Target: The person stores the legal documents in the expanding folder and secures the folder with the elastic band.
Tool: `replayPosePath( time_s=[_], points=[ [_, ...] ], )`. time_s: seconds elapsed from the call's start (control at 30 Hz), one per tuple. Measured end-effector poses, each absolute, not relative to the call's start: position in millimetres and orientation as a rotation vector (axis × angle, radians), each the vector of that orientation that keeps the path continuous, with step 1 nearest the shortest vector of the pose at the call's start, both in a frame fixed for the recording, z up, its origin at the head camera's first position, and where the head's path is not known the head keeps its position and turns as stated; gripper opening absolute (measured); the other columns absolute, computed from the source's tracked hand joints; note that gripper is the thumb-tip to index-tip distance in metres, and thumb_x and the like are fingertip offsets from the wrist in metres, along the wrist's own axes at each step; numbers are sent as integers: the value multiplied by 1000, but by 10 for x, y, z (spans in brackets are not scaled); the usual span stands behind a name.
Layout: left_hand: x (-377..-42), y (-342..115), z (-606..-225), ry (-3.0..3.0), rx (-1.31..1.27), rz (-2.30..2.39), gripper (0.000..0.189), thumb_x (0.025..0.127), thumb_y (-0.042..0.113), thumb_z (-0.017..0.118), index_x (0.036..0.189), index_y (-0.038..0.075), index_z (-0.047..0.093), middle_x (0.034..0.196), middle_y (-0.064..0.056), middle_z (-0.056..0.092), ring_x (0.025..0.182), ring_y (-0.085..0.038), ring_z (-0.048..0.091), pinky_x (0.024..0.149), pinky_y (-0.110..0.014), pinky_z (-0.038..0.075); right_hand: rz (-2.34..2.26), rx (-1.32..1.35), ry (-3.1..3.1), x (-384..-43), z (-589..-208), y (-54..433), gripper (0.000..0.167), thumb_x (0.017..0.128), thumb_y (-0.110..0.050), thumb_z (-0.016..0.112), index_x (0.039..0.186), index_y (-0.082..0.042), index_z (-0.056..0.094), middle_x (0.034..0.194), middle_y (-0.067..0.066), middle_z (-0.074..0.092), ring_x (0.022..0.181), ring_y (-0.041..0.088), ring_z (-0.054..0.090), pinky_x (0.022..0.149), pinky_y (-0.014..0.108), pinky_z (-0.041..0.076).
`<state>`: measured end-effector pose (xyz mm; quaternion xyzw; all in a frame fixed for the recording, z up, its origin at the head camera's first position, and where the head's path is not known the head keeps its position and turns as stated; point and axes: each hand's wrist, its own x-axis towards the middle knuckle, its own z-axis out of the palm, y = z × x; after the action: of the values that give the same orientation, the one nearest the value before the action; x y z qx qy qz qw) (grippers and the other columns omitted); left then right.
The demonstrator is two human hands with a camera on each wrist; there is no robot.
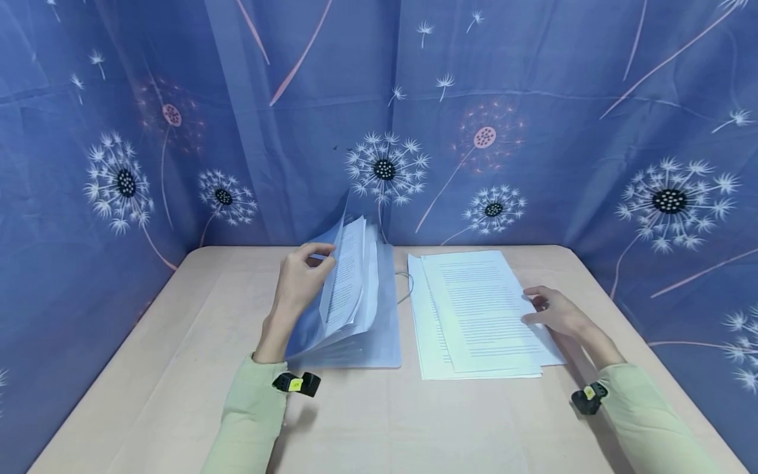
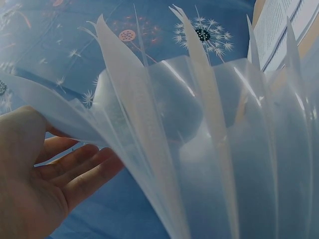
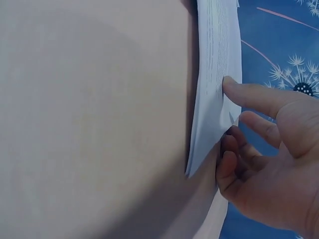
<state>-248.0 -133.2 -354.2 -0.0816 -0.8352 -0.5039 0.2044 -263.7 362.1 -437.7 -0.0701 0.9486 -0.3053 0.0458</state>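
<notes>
A blue display folder (image 1: 387, 329) with clear pockets stands partly fanned on the left of the table. My left hand (image 1: 301, 280) pinches the edge of its raised leaves between thumb and fingers. Printed sheets show inside one pocket (image 1: 347, 273). The left wrist view has several translucent pockets (image 2: 194, 124) spread apart beside the left hand (image 2: 35, 174). To the right lies a loose stack of printed paper (image 1: 482, 309), its sheets slightly offset. My right hand (image 1: 559, 313) grips the stack's right edge, thumb on top in the right wrist view, with the other fingers curled at the edge.
A thin cord loop (image 1: 407, 284) lies between folder and paper. The beige table (image 1: 367, 428) ends against a blue curtain (image 1: 331, 131) with a dandelion print at the back and sides. Each wrist wears a small black camera (image 1: 296, 384).
</notes>
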Motion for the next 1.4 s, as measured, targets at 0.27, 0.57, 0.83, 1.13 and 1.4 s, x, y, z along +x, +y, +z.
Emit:
replayPosePath(
  time_s=[0.27, 0.57, 0.83, 1.13, 1.4],
  points=[
    [-2478, -1338, -3543, -2338, -235, -1408, 29, 90, 13, 60, 114, 4, 73, 111, -16, 71, 88, -28, 70, 66, -25, 53, -914, -86, 2866, -2650, -4381, 3622, 78, 84, -13, 73, 144, 15, 32, 103, 25, 58, 87, 28, 55, 70, 30, 47],
    [-2473, -1346, -3538, -2329, -241, -1410, 29, 90, 14, 60, 113, 5, 74, 110, -16, 71, 87, -29, 70, 65, -27, 53, -881, -101, 2834, -2637, -4316, 3594, 73, 89, -16, 68, 144, 16, 33, 103, 24, 60, 86, 27, 58, 72, 33, 48],
    [-2472, -1340, -3535, -2335, -237, -1408, 28, 90, 13, 60, 113, 5, 74, 109, -13, 72, 87, -27, 70, 67, -27, 53, -1043, -164, 2797, -2588, -4301, 3640, 55, 94, -14, 63, 139, 11, 44, 101, 18, 61, 80, 17, 58, 66, 28, 50],
    [-2467, -1336, -3536, -2336, -241, -1402, 28, 90, 13, 60, 113, 4, 74, 111, -16, 71, 87, -26, 70, 68, -30, 54, -1282, -182, 2722, -2547, -4219, 3723, 54, 95, -14, 64, 140, 11, 44, 101, 17, 61, 76, 8, 60, 66, 25, 52],
    [-2458, -1329, -3525, -2326, -236, -1400, 26, 89, 13, 61, 111, 6, 75, 107, -12, 72, 84, -25, 70, 67, -32, 54, -1430, -156, 2601, -2515, -4185, 3787, 62, 97, -18, 63, 146, 9, 36, 105, 14, 63, 82, 10, 67, 71, 31, 58]
  ],
)
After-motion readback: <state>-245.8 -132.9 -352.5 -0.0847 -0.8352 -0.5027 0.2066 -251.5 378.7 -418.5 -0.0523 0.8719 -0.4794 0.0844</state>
